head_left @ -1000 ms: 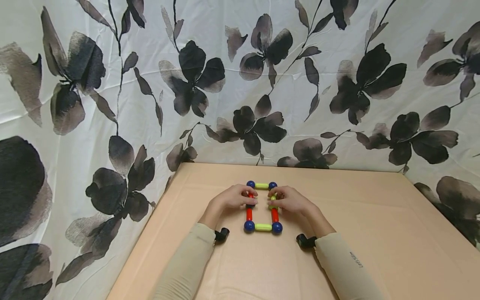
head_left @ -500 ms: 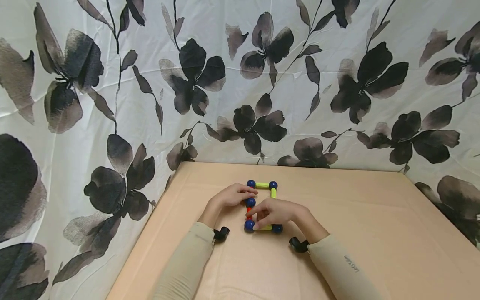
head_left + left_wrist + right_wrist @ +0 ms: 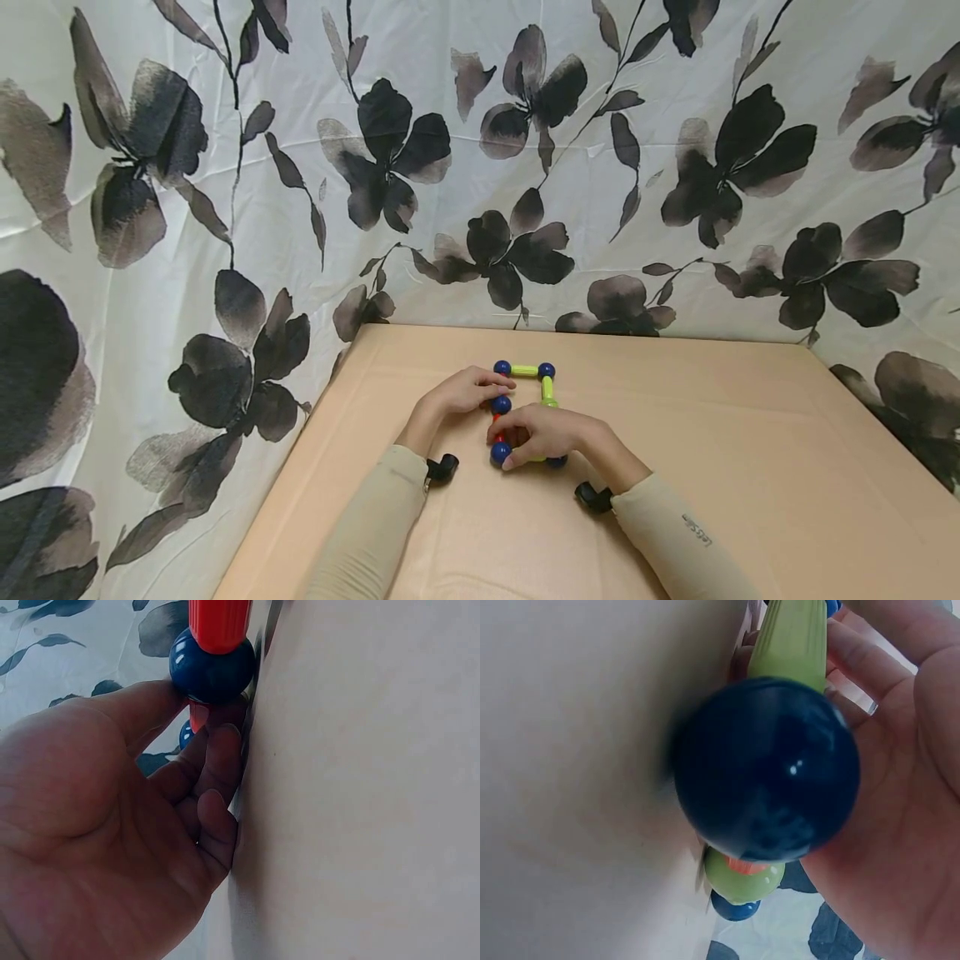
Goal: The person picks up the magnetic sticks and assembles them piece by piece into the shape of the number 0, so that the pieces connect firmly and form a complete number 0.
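A rectangle of rods and balls (image 3: 524, 371) lies flat on the tan table (image 3: 720, 450); it has green and red rods joined by dark blue balls. My left hand (image 3: 480, 390) pinches its left side at the middle blue ball (image 3: 501, 405), thumb on the ball (image 3: 212, 664) below a red rod (image 3: 219, 619). My right hand (image 3: 551, 432) lies over the near end, fingers curled round the near green rod (image 3: 789, 637) beside a corner ball (image 3: 769, 769). The near-left ball (image 3: 500, 452) shows at its fingertips. The far green rod and the right green rod (image 3: 547, 387) stay uncovered.
A white curtain with black flowers (image 3: 480, 167) hangs close behind the table and along its left edge. Black wrist mounts (image 3: 442, 468) sit at both cuffs. Bare tabletop stretches to the right and towards me.
My right hand has slid from the frame's right side leftwards and nearer, over the near end, hiding the right red rod. The left hand has barely moved.
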`<control>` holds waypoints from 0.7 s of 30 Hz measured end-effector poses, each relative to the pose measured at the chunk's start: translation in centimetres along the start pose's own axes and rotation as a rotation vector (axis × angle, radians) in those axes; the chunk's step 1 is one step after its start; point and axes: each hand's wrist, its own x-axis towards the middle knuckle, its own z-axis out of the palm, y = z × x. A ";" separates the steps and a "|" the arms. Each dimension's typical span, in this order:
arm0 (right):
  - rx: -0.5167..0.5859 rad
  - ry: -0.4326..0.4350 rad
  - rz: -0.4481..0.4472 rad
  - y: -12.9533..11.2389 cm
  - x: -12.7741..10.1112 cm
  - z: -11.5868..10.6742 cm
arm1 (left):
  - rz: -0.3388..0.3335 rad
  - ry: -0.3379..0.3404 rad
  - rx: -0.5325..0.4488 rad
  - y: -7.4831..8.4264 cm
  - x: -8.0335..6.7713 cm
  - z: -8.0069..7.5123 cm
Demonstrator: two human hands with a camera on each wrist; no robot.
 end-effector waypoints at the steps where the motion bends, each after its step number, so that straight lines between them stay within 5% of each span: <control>1: 0.000 0.002 -0.004 0.0 0.0 0.0 | -0.001 0.000 -0.005 0.0 0.0 0.0; 15: 0.026 0.027 -0.024 0.7 -0.5 -0.6 | 0.002 0.002 -0.036 0.0 -0.2 0.2; 21: 0.052 0.225 0.096 1.7 -2.0 -2.9 | -0.028 0.009 -0.045 -0.1 -0.1 0.2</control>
